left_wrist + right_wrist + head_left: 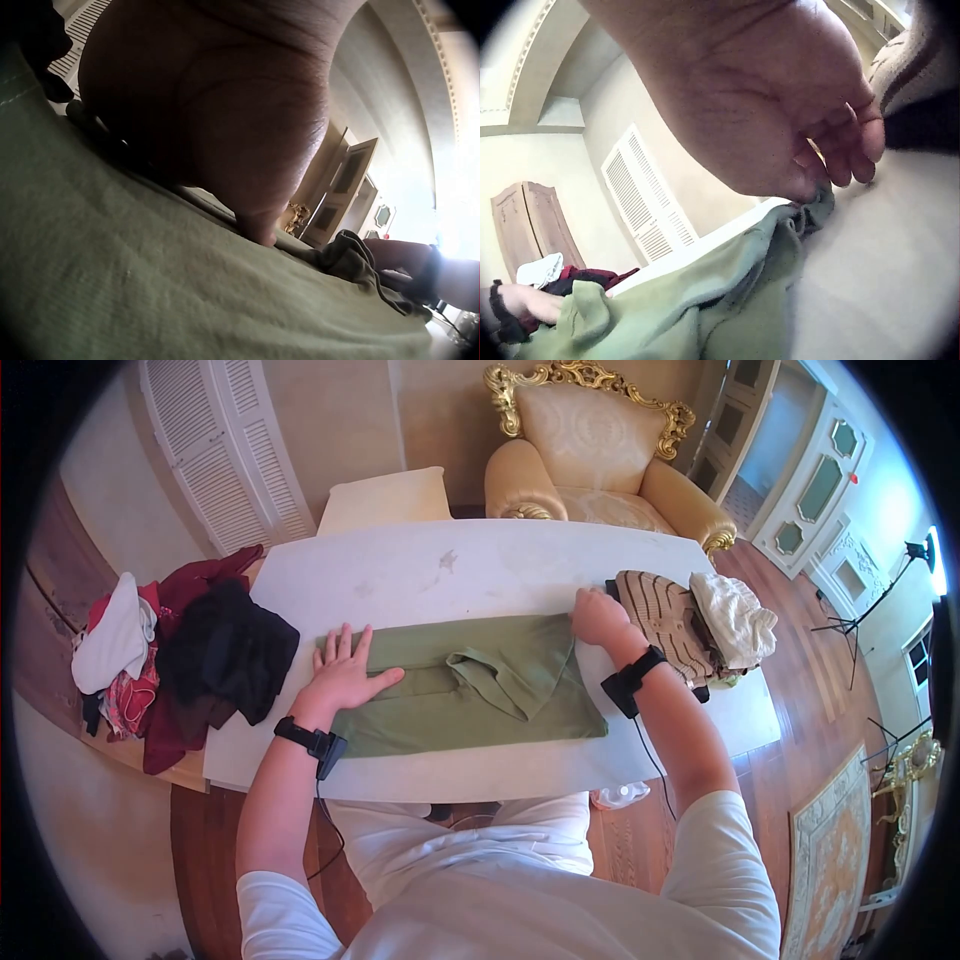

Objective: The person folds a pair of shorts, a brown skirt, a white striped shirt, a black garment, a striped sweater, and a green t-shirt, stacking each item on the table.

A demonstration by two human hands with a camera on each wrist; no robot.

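A green garment (420, 715) lies folded into a long shape across the white table, with a loose folded flap near its middle right. My left hand (345, 678) rests on its left part, fingers spread; the left wrist view shows that palm (217, 112) over the green cloth (150, 277). At the garment's far right corner my right hand (603, 622) pinches the edge. In the right wrist view the thumb and fingers of this hand (780, 112) hold a bunched bit of the green cloth (742, 277).
Dark and red clothes (225, 650) with a white piece (115, 635) are heaped at the left. A striped brown garment (655, 615) and a cream one (735, 620) are stacked on the right of the table (390, 560). A gold armchair (600, 445) stands beyond.
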